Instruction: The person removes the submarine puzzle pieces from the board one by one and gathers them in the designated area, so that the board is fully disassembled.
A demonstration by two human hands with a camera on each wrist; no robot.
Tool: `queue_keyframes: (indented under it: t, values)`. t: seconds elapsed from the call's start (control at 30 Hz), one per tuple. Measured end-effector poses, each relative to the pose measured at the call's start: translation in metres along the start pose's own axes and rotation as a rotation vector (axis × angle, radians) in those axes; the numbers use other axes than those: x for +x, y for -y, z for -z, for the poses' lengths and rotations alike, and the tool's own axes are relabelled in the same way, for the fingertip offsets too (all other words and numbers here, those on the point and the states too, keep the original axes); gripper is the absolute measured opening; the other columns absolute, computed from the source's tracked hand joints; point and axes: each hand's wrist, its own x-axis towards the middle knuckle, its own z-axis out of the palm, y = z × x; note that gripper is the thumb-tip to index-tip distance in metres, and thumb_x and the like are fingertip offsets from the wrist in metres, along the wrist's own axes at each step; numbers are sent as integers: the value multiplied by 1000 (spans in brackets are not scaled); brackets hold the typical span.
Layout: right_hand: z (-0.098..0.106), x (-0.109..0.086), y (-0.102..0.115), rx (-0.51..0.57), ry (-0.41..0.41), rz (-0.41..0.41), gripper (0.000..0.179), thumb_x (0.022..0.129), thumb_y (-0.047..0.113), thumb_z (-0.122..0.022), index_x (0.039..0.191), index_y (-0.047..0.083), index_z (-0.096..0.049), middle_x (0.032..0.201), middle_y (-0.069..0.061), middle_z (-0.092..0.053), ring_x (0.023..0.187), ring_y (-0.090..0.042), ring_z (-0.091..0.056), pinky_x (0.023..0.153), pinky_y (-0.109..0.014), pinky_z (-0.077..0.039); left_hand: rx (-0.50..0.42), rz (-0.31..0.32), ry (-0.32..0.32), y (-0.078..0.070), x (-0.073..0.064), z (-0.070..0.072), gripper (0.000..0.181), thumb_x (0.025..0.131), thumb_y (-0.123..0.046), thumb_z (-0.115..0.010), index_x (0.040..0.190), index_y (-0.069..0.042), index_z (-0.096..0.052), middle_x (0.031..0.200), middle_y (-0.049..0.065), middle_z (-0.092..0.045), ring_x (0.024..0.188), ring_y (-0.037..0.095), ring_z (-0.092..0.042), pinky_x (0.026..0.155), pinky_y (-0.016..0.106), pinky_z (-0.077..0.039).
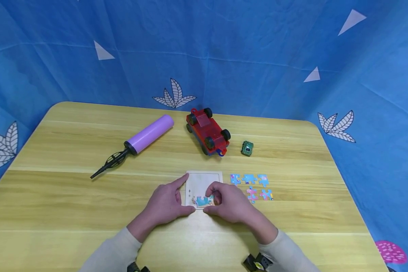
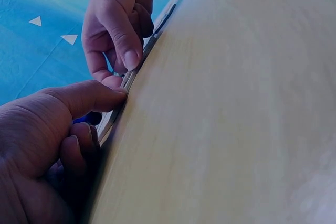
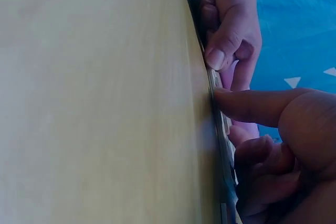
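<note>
A square, pale puzzle board (image 1: 198, 183) lies flat on the table, with blue jigsaw pieces (image 1: 201, 201) set along its near edge. The left hand (image 1: 164, 202) holds the board by its left side, index finger at the far corner and thumb on the near edge. Over the board's near right part, the right hand (image 1: 231, 202) has its fingers bent at a puzzle piece (image 1: 211, 198), mostly covered by them. Its thumb rests at the near edge. Both wrist views show the thumbs at the board's thin edge. Loose puzzle pieces (image 1: 249, 179) lie right of the board.
On the wooden table (image 1: 71, 211), a purple hand pump (image 1: 151, 134) with a black nozzle lies at the back left. A red toy vehicle (image 1: 209, 130) rests wheels up behind the board, and a small green toy car (image 1: 247, 148) stands to its right. Blue cloth (image 1: 224, 45) hangs behind.
</note>
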Motion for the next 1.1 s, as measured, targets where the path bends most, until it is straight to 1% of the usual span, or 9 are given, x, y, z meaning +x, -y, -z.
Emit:
queue_keyframes:
  t: [0.13, 0.3, 0.53, 0.7, 0.87, 1.1]
  values:
    - [0, -2, 0, 62, -10, -4, 28, 80, 24, -86, 97, 17, -64, 62, 10, -49, 55, -6, -45, 61, -30, -44, -4, 14, 9, -1, 0, 1, 102, 69, -36, -90, 154, -12, -40, 60, -6, -55, 51, 12, -51, 49, 31, -41]
    - [3, -11, -5, 137, -53, -8, 30, 79, 20, -87, 98, 18, -65, 61, 10, -47, 55, -6, -44, 61, -30, -43, -2, 28, 24, -2, 0, 0, 103, 69, -36, -91, 155, -12, -39, 61, -5, -55, 51, 13, -51, 50, 31, -41]
    - [13, -29, -17, 154, -110, -58, 32, 77, 18, -89, 98, 17, -65, 62, 8, -43, 55, -7, -40, 61, -28, -38, 10, 16, 14, -1, -1, 0, 103, 69, -36, -91, 154, -10, -39, 60, -6, -55, 51, 12, -50, 51, 32, -41]
    - [20, -39, -28, 180, -147, -57, 33, 75, 15, -89, 97, 15, -65, 62, 7, -42, 55, -6, -38, 59, -26, -37, 7, 21, 20, -2, -1, 0, 103, 69, -37, -91, 154, -10, -40, 60, -5, -54, 50, 13, -49, 51, 32, -41]
    - [25, -48, -37, 210, -163, -70, 33, 75, 13, -89, 97, 14, -65, 63, 6, -40, 55, -7, -36, 58, -26, -35, 5, 21, 18, -1, -1, -1, 103, 69, -38, -91, 154, -10, -40, 60, -5, -54, 50, 13, -49, 51, 32, -41]
    - [32, -58, -48, 205, -187, -106, 34, 73, 14, -91, 96, 17, -65, 62, 7, -37, 57, -7, -36, 60, -26, -36, -1, -8, -14, 0, -1, -2, 102, 68, -35, -92, 153, -8, -42, 59, -6, -53, 50, 10, -48, 51, 31, -41]
